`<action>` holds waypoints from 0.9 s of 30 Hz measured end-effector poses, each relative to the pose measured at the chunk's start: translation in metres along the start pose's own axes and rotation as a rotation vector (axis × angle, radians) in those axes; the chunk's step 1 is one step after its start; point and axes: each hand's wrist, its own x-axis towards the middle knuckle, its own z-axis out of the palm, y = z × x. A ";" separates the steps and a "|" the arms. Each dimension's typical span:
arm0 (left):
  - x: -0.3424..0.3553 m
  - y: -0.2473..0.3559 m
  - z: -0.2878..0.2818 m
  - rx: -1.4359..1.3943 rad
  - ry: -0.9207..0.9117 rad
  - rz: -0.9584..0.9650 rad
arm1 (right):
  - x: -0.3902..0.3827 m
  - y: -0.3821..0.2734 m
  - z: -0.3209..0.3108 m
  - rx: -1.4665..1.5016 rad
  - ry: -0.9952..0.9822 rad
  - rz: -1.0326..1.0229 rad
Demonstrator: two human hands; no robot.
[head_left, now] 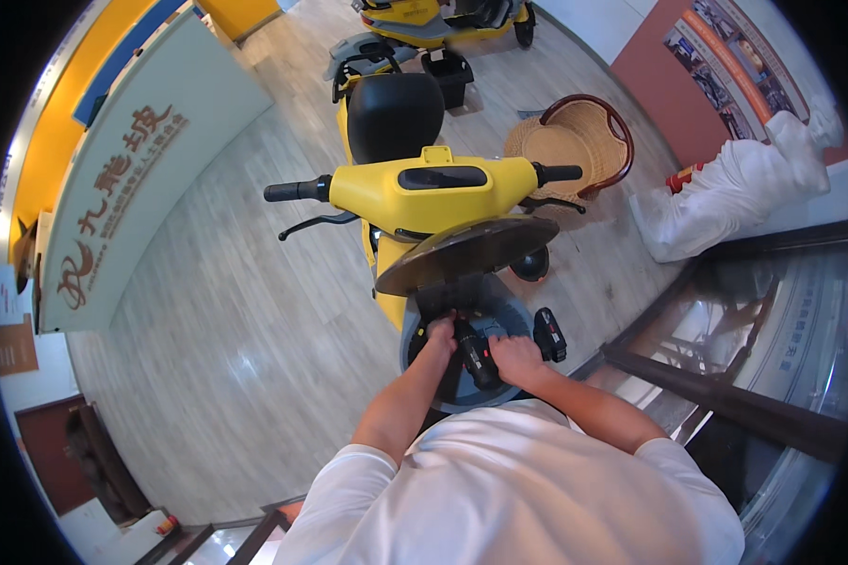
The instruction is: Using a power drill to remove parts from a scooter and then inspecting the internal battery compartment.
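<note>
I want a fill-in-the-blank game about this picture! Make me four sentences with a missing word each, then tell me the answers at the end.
1. The handle of the cordless drill is held in the person's ____ hand.
2. The colour of the scooter's handlebar cover is ____.
3. In the picture, the scooter's seat is to the ____ of the wicker basket.
4. The colour of the person's shirt is ____.

Missing words: right; yellow; left; white.
</note>
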 end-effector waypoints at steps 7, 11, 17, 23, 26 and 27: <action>-0.007 -0.009 -0.001 0.025 0.047 0.085 | 0.001 0.006 0.003 -0.024 -0.060 -0.018; -0.002 -0.015 -0.005 0.176 0.039 0.162 | 0.001 0.010 0.008 0.033 -0.055 -0.002; 0.005 -0.014 -0.009 0.129 0.052 0.133 | 0.007 0.009 0.012 0.015 -0.053 -0.015; 0.005 -0.010 -0.002 0.074 0.074 0.125 | 0.004 0.006 0.014 0.003 -0.008 0.001; 0.005 -0.013 -0.007 0.066 0.069 0.196 | 0.006 0.002 0.016 -0.006 -0.010 0.010; 0.002 -0.015 -0.005 0.067 0.066 0.192 | 0.006 0.003 0.017 -0.007 -0.011 0.015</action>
